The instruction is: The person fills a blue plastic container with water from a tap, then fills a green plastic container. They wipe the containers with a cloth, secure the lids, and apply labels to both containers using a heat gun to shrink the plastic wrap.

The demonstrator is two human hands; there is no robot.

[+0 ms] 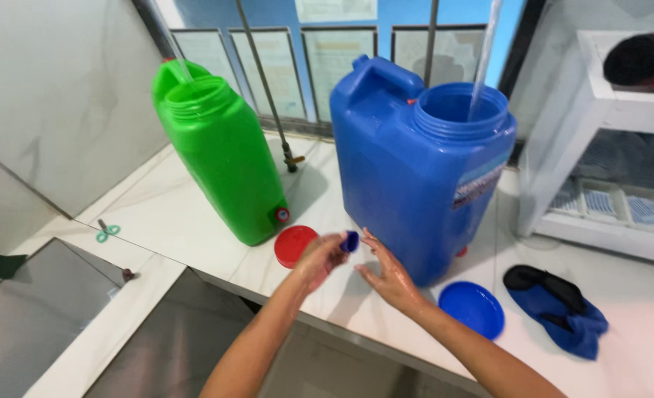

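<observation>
Head view | left hand (318,258) pinches small blue cap (350,241) | right hand (387,276) released, beside blue jug (408,177) | red lid (293,245) near.

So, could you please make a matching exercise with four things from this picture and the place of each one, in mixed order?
Things:
1. red lid
2. blue lid
3. small blue cap
4. blue cloth

Places:
A. flat on the counter, right of the blue jug
B. held in the left hand
C. at the foot of the green jug
D. far right, past the blue lid

Pairs: 1-C, 2-A, 3-B, 4-D
</observation>
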